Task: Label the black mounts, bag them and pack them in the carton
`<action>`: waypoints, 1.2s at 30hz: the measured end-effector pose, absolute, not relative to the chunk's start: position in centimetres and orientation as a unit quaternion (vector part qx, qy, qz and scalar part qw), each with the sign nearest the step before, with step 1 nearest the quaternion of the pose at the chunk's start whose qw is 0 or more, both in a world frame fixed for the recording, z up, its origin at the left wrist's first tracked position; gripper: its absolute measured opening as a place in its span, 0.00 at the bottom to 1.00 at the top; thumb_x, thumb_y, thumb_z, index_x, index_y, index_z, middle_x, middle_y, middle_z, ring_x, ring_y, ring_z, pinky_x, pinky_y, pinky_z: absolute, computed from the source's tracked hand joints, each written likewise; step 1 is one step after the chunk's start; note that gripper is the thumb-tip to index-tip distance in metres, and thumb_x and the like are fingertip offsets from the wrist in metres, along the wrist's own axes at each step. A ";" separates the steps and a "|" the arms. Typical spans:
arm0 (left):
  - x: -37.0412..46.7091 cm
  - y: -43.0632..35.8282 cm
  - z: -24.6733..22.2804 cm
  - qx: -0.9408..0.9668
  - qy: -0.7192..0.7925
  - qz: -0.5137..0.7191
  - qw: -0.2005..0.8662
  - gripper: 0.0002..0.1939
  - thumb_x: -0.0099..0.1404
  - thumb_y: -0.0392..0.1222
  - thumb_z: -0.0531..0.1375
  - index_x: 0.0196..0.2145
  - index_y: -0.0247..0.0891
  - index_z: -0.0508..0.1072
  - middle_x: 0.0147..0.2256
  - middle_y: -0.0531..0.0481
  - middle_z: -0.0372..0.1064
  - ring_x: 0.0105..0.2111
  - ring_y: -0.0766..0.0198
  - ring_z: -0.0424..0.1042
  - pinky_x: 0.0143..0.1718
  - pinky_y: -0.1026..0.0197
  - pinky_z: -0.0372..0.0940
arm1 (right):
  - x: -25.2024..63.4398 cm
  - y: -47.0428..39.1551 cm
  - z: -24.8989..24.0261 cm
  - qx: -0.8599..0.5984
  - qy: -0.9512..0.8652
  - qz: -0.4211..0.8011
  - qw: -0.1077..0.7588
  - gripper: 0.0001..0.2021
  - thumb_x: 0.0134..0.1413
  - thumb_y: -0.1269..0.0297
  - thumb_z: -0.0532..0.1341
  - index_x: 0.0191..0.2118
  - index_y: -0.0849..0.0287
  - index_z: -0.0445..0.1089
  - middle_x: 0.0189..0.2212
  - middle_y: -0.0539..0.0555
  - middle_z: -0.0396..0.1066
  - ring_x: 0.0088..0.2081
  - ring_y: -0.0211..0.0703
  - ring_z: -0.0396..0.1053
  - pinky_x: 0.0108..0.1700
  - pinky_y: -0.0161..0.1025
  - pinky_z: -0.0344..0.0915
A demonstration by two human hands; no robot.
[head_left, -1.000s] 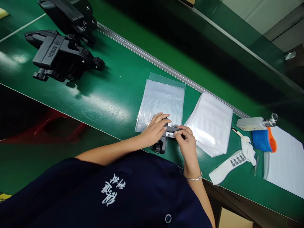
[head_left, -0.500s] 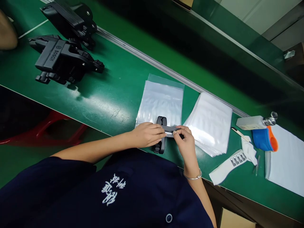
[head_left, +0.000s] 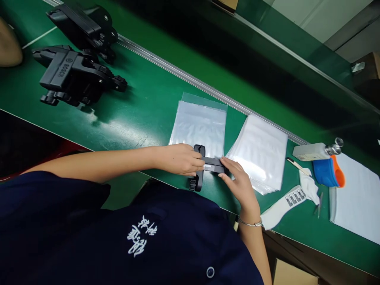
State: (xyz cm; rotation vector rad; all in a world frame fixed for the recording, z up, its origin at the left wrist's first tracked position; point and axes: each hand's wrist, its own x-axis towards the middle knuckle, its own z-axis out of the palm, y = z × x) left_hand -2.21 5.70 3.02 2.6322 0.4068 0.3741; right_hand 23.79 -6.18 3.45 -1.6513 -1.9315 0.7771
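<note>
A black plastic device with a pale label on its bar lies at the table's front edge, over the near end of a stack of clear plastic bags. My left hand curls its fingers over the device's left part, hiding some of it. Thumb and fingers of my right hand close around the bar's right end. A strap or clip piece crosses the bar beside my left fingers.
Similar black BOSCH-marked devices stand at the left. More plastic bags, a white bottle, a blue cup-like roll, a label strip and a cutter lie rightward. Another person's arm shows far left.
My right fingers have shifted from a pinch on the bar to a wider hold at its end, uncovering the label. My left forearm has swung up and its hand turned slightly.
</note>
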 end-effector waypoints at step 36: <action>-0.9 1.3 -2.9 0.959 0.235 0.076 0.139 0.17 0.71 0.38 0.48 0.52 0.36 0.69 0.56 0.35 0.68 0.59 0.47 0.66 0.55 0.45 0.66 | 24.9 -13.4 8.4 -0.724 -0.427 0.235 0.488 0.26 0.53 0.56 0.66 0.56 0.50 0.59 0.40 0.54 0.75 0.39 0.49 0.74 0.42 0.49 0.73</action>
